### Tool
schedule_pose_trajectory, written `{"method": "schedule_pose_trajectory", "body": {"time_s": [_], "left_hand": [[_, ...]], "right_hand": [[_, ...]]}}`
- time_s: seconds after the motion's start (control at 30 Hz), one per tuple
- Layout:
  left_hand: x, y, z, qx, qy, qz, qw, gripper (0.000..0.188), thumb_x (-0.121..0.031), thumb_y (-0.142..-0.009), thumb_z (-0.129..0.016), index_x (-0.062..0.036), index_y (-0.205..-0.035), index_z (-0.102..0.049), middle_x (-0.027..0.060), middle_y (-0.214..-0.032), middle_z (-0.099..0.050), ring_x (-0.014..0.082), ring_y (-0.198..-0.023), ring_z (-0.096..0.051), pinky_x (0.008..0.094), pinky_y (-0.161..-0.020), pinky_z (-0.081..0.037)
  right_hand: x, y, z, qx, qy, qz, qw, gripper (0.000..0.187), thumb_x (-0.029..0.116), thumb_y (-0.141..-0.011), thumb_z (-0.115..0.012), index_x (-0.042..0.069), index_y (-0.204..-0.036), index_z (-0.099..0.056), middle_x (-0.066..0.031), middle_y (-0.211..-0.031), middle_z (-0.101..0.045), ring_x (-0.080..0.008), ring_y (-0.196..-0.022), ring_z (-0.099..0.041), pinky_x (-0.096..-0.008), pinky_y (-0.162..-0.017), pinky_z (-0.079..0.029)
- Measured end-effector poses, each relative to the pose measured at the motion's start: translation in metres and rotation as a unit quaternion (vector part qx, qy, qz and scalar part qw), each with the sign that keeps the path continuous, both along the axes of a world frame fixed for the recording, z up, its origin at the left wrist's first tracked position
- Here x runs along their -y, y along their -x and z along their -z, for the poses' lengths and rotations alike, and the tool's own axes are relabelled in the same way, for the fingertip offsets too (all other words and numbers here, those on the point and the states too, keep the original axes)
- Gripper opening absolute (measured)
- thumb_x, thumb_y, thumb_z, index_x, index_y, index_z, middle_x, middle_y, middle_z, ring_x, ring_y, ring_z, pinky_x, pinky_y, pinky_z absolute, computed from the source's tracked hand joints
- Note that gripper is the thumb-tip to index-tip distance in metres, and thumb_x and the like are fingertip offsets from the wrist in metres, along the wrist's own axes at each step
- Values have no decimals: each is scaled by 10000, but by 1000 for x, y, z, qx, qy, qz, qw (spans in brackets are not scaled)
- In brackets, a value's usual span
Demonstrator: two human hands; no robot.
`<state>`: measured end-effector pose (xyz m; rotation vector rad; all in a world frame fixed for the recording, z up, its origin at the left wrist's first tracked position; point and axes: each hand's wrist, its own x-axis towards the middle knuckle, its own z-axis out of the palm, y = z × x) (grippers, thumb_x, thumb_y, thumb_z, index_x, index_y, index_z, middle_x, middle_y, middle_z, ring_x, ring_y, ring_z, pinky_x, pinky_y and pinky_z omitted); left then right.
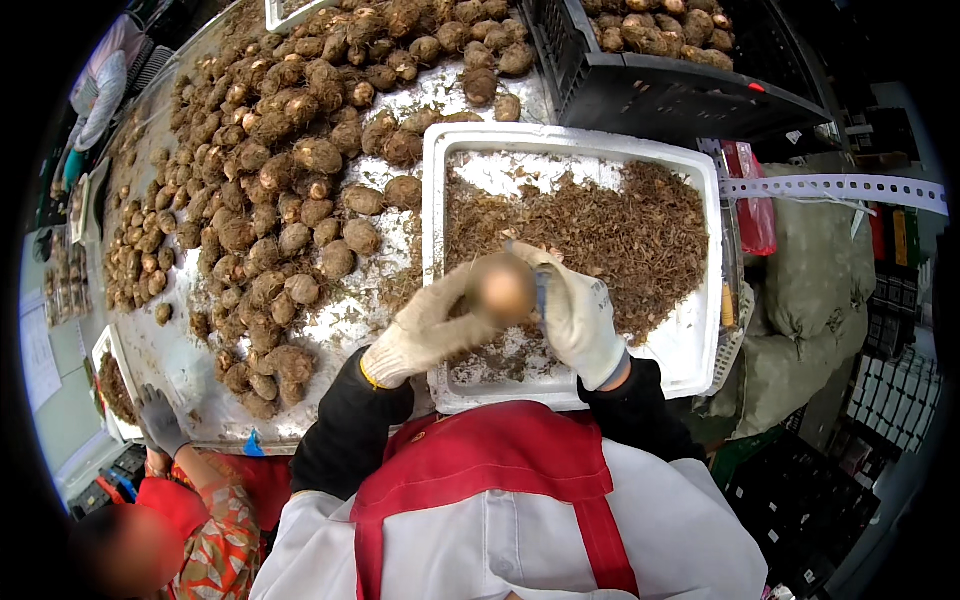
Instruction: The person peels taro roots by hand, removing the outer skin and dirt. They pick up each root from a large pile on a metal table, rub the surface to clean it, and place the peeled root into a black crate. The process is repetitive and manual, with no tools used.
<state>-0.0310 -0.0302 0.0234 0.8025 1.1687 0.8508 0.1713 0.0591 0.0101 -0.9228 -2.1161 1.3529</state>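
Observation:
My left hand point(425, 325), in a cream knit glove, grips a round taro point(505, 292) whose pale end faces up; motion blurs it. Close against the taro's right side is my right hand point(580, 320), in a whitish coated glove with curled fingers. A bit of something blue point(541, 292) shows at its fingers, too hidden to name. Both hands are above a white foam box point(714, 290) holding brown, dry fibrous scraps point(590, 220). Left of the box, a large heap of hairy brown taros point(265, 170) covers much of the metal table point(190, 370).
A black crate point(690, 95) of taros stands at the far right. Beyond the box's right side are a perforated white strip point(835, 188) and stuffed greenish sacks point(810, 280). At lower left, a co-worker's gray-gloved hand point(160, 418) rests near a smaller white box point(105, 350).

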Motion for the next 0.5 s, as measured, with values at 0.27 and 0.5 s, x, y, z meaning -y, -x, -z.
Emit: {"method": "schedule_pose_trajectory", "body": {"time_s": [0.27,0.5], "left_hand": [[14,-20,16,0,-10,-160,987,562,-28,-869,-638,22,-1415,-512,101,-1230,-653,164,-1110,-599,312,-985,-487],[15,-24,19,-71,-67,-128,987,535,-55,-890,-602,41,-1408,-515,114,-1213,-674,167,-1119,-591,320,-1002,-469]], "right_hand": [[1,13,-10,-16,-6,38,999,327,187,-966,-642,40,-1256,-668,-164,-1039,-654,-328,-942,-655,-387,-834,-534],[7,13,-11,-34,-7,77,996,262,101,-874,-725,31,-1127,-730,-150,-1001,-659,-304,-937,-656,-382,-831,-528]]}}
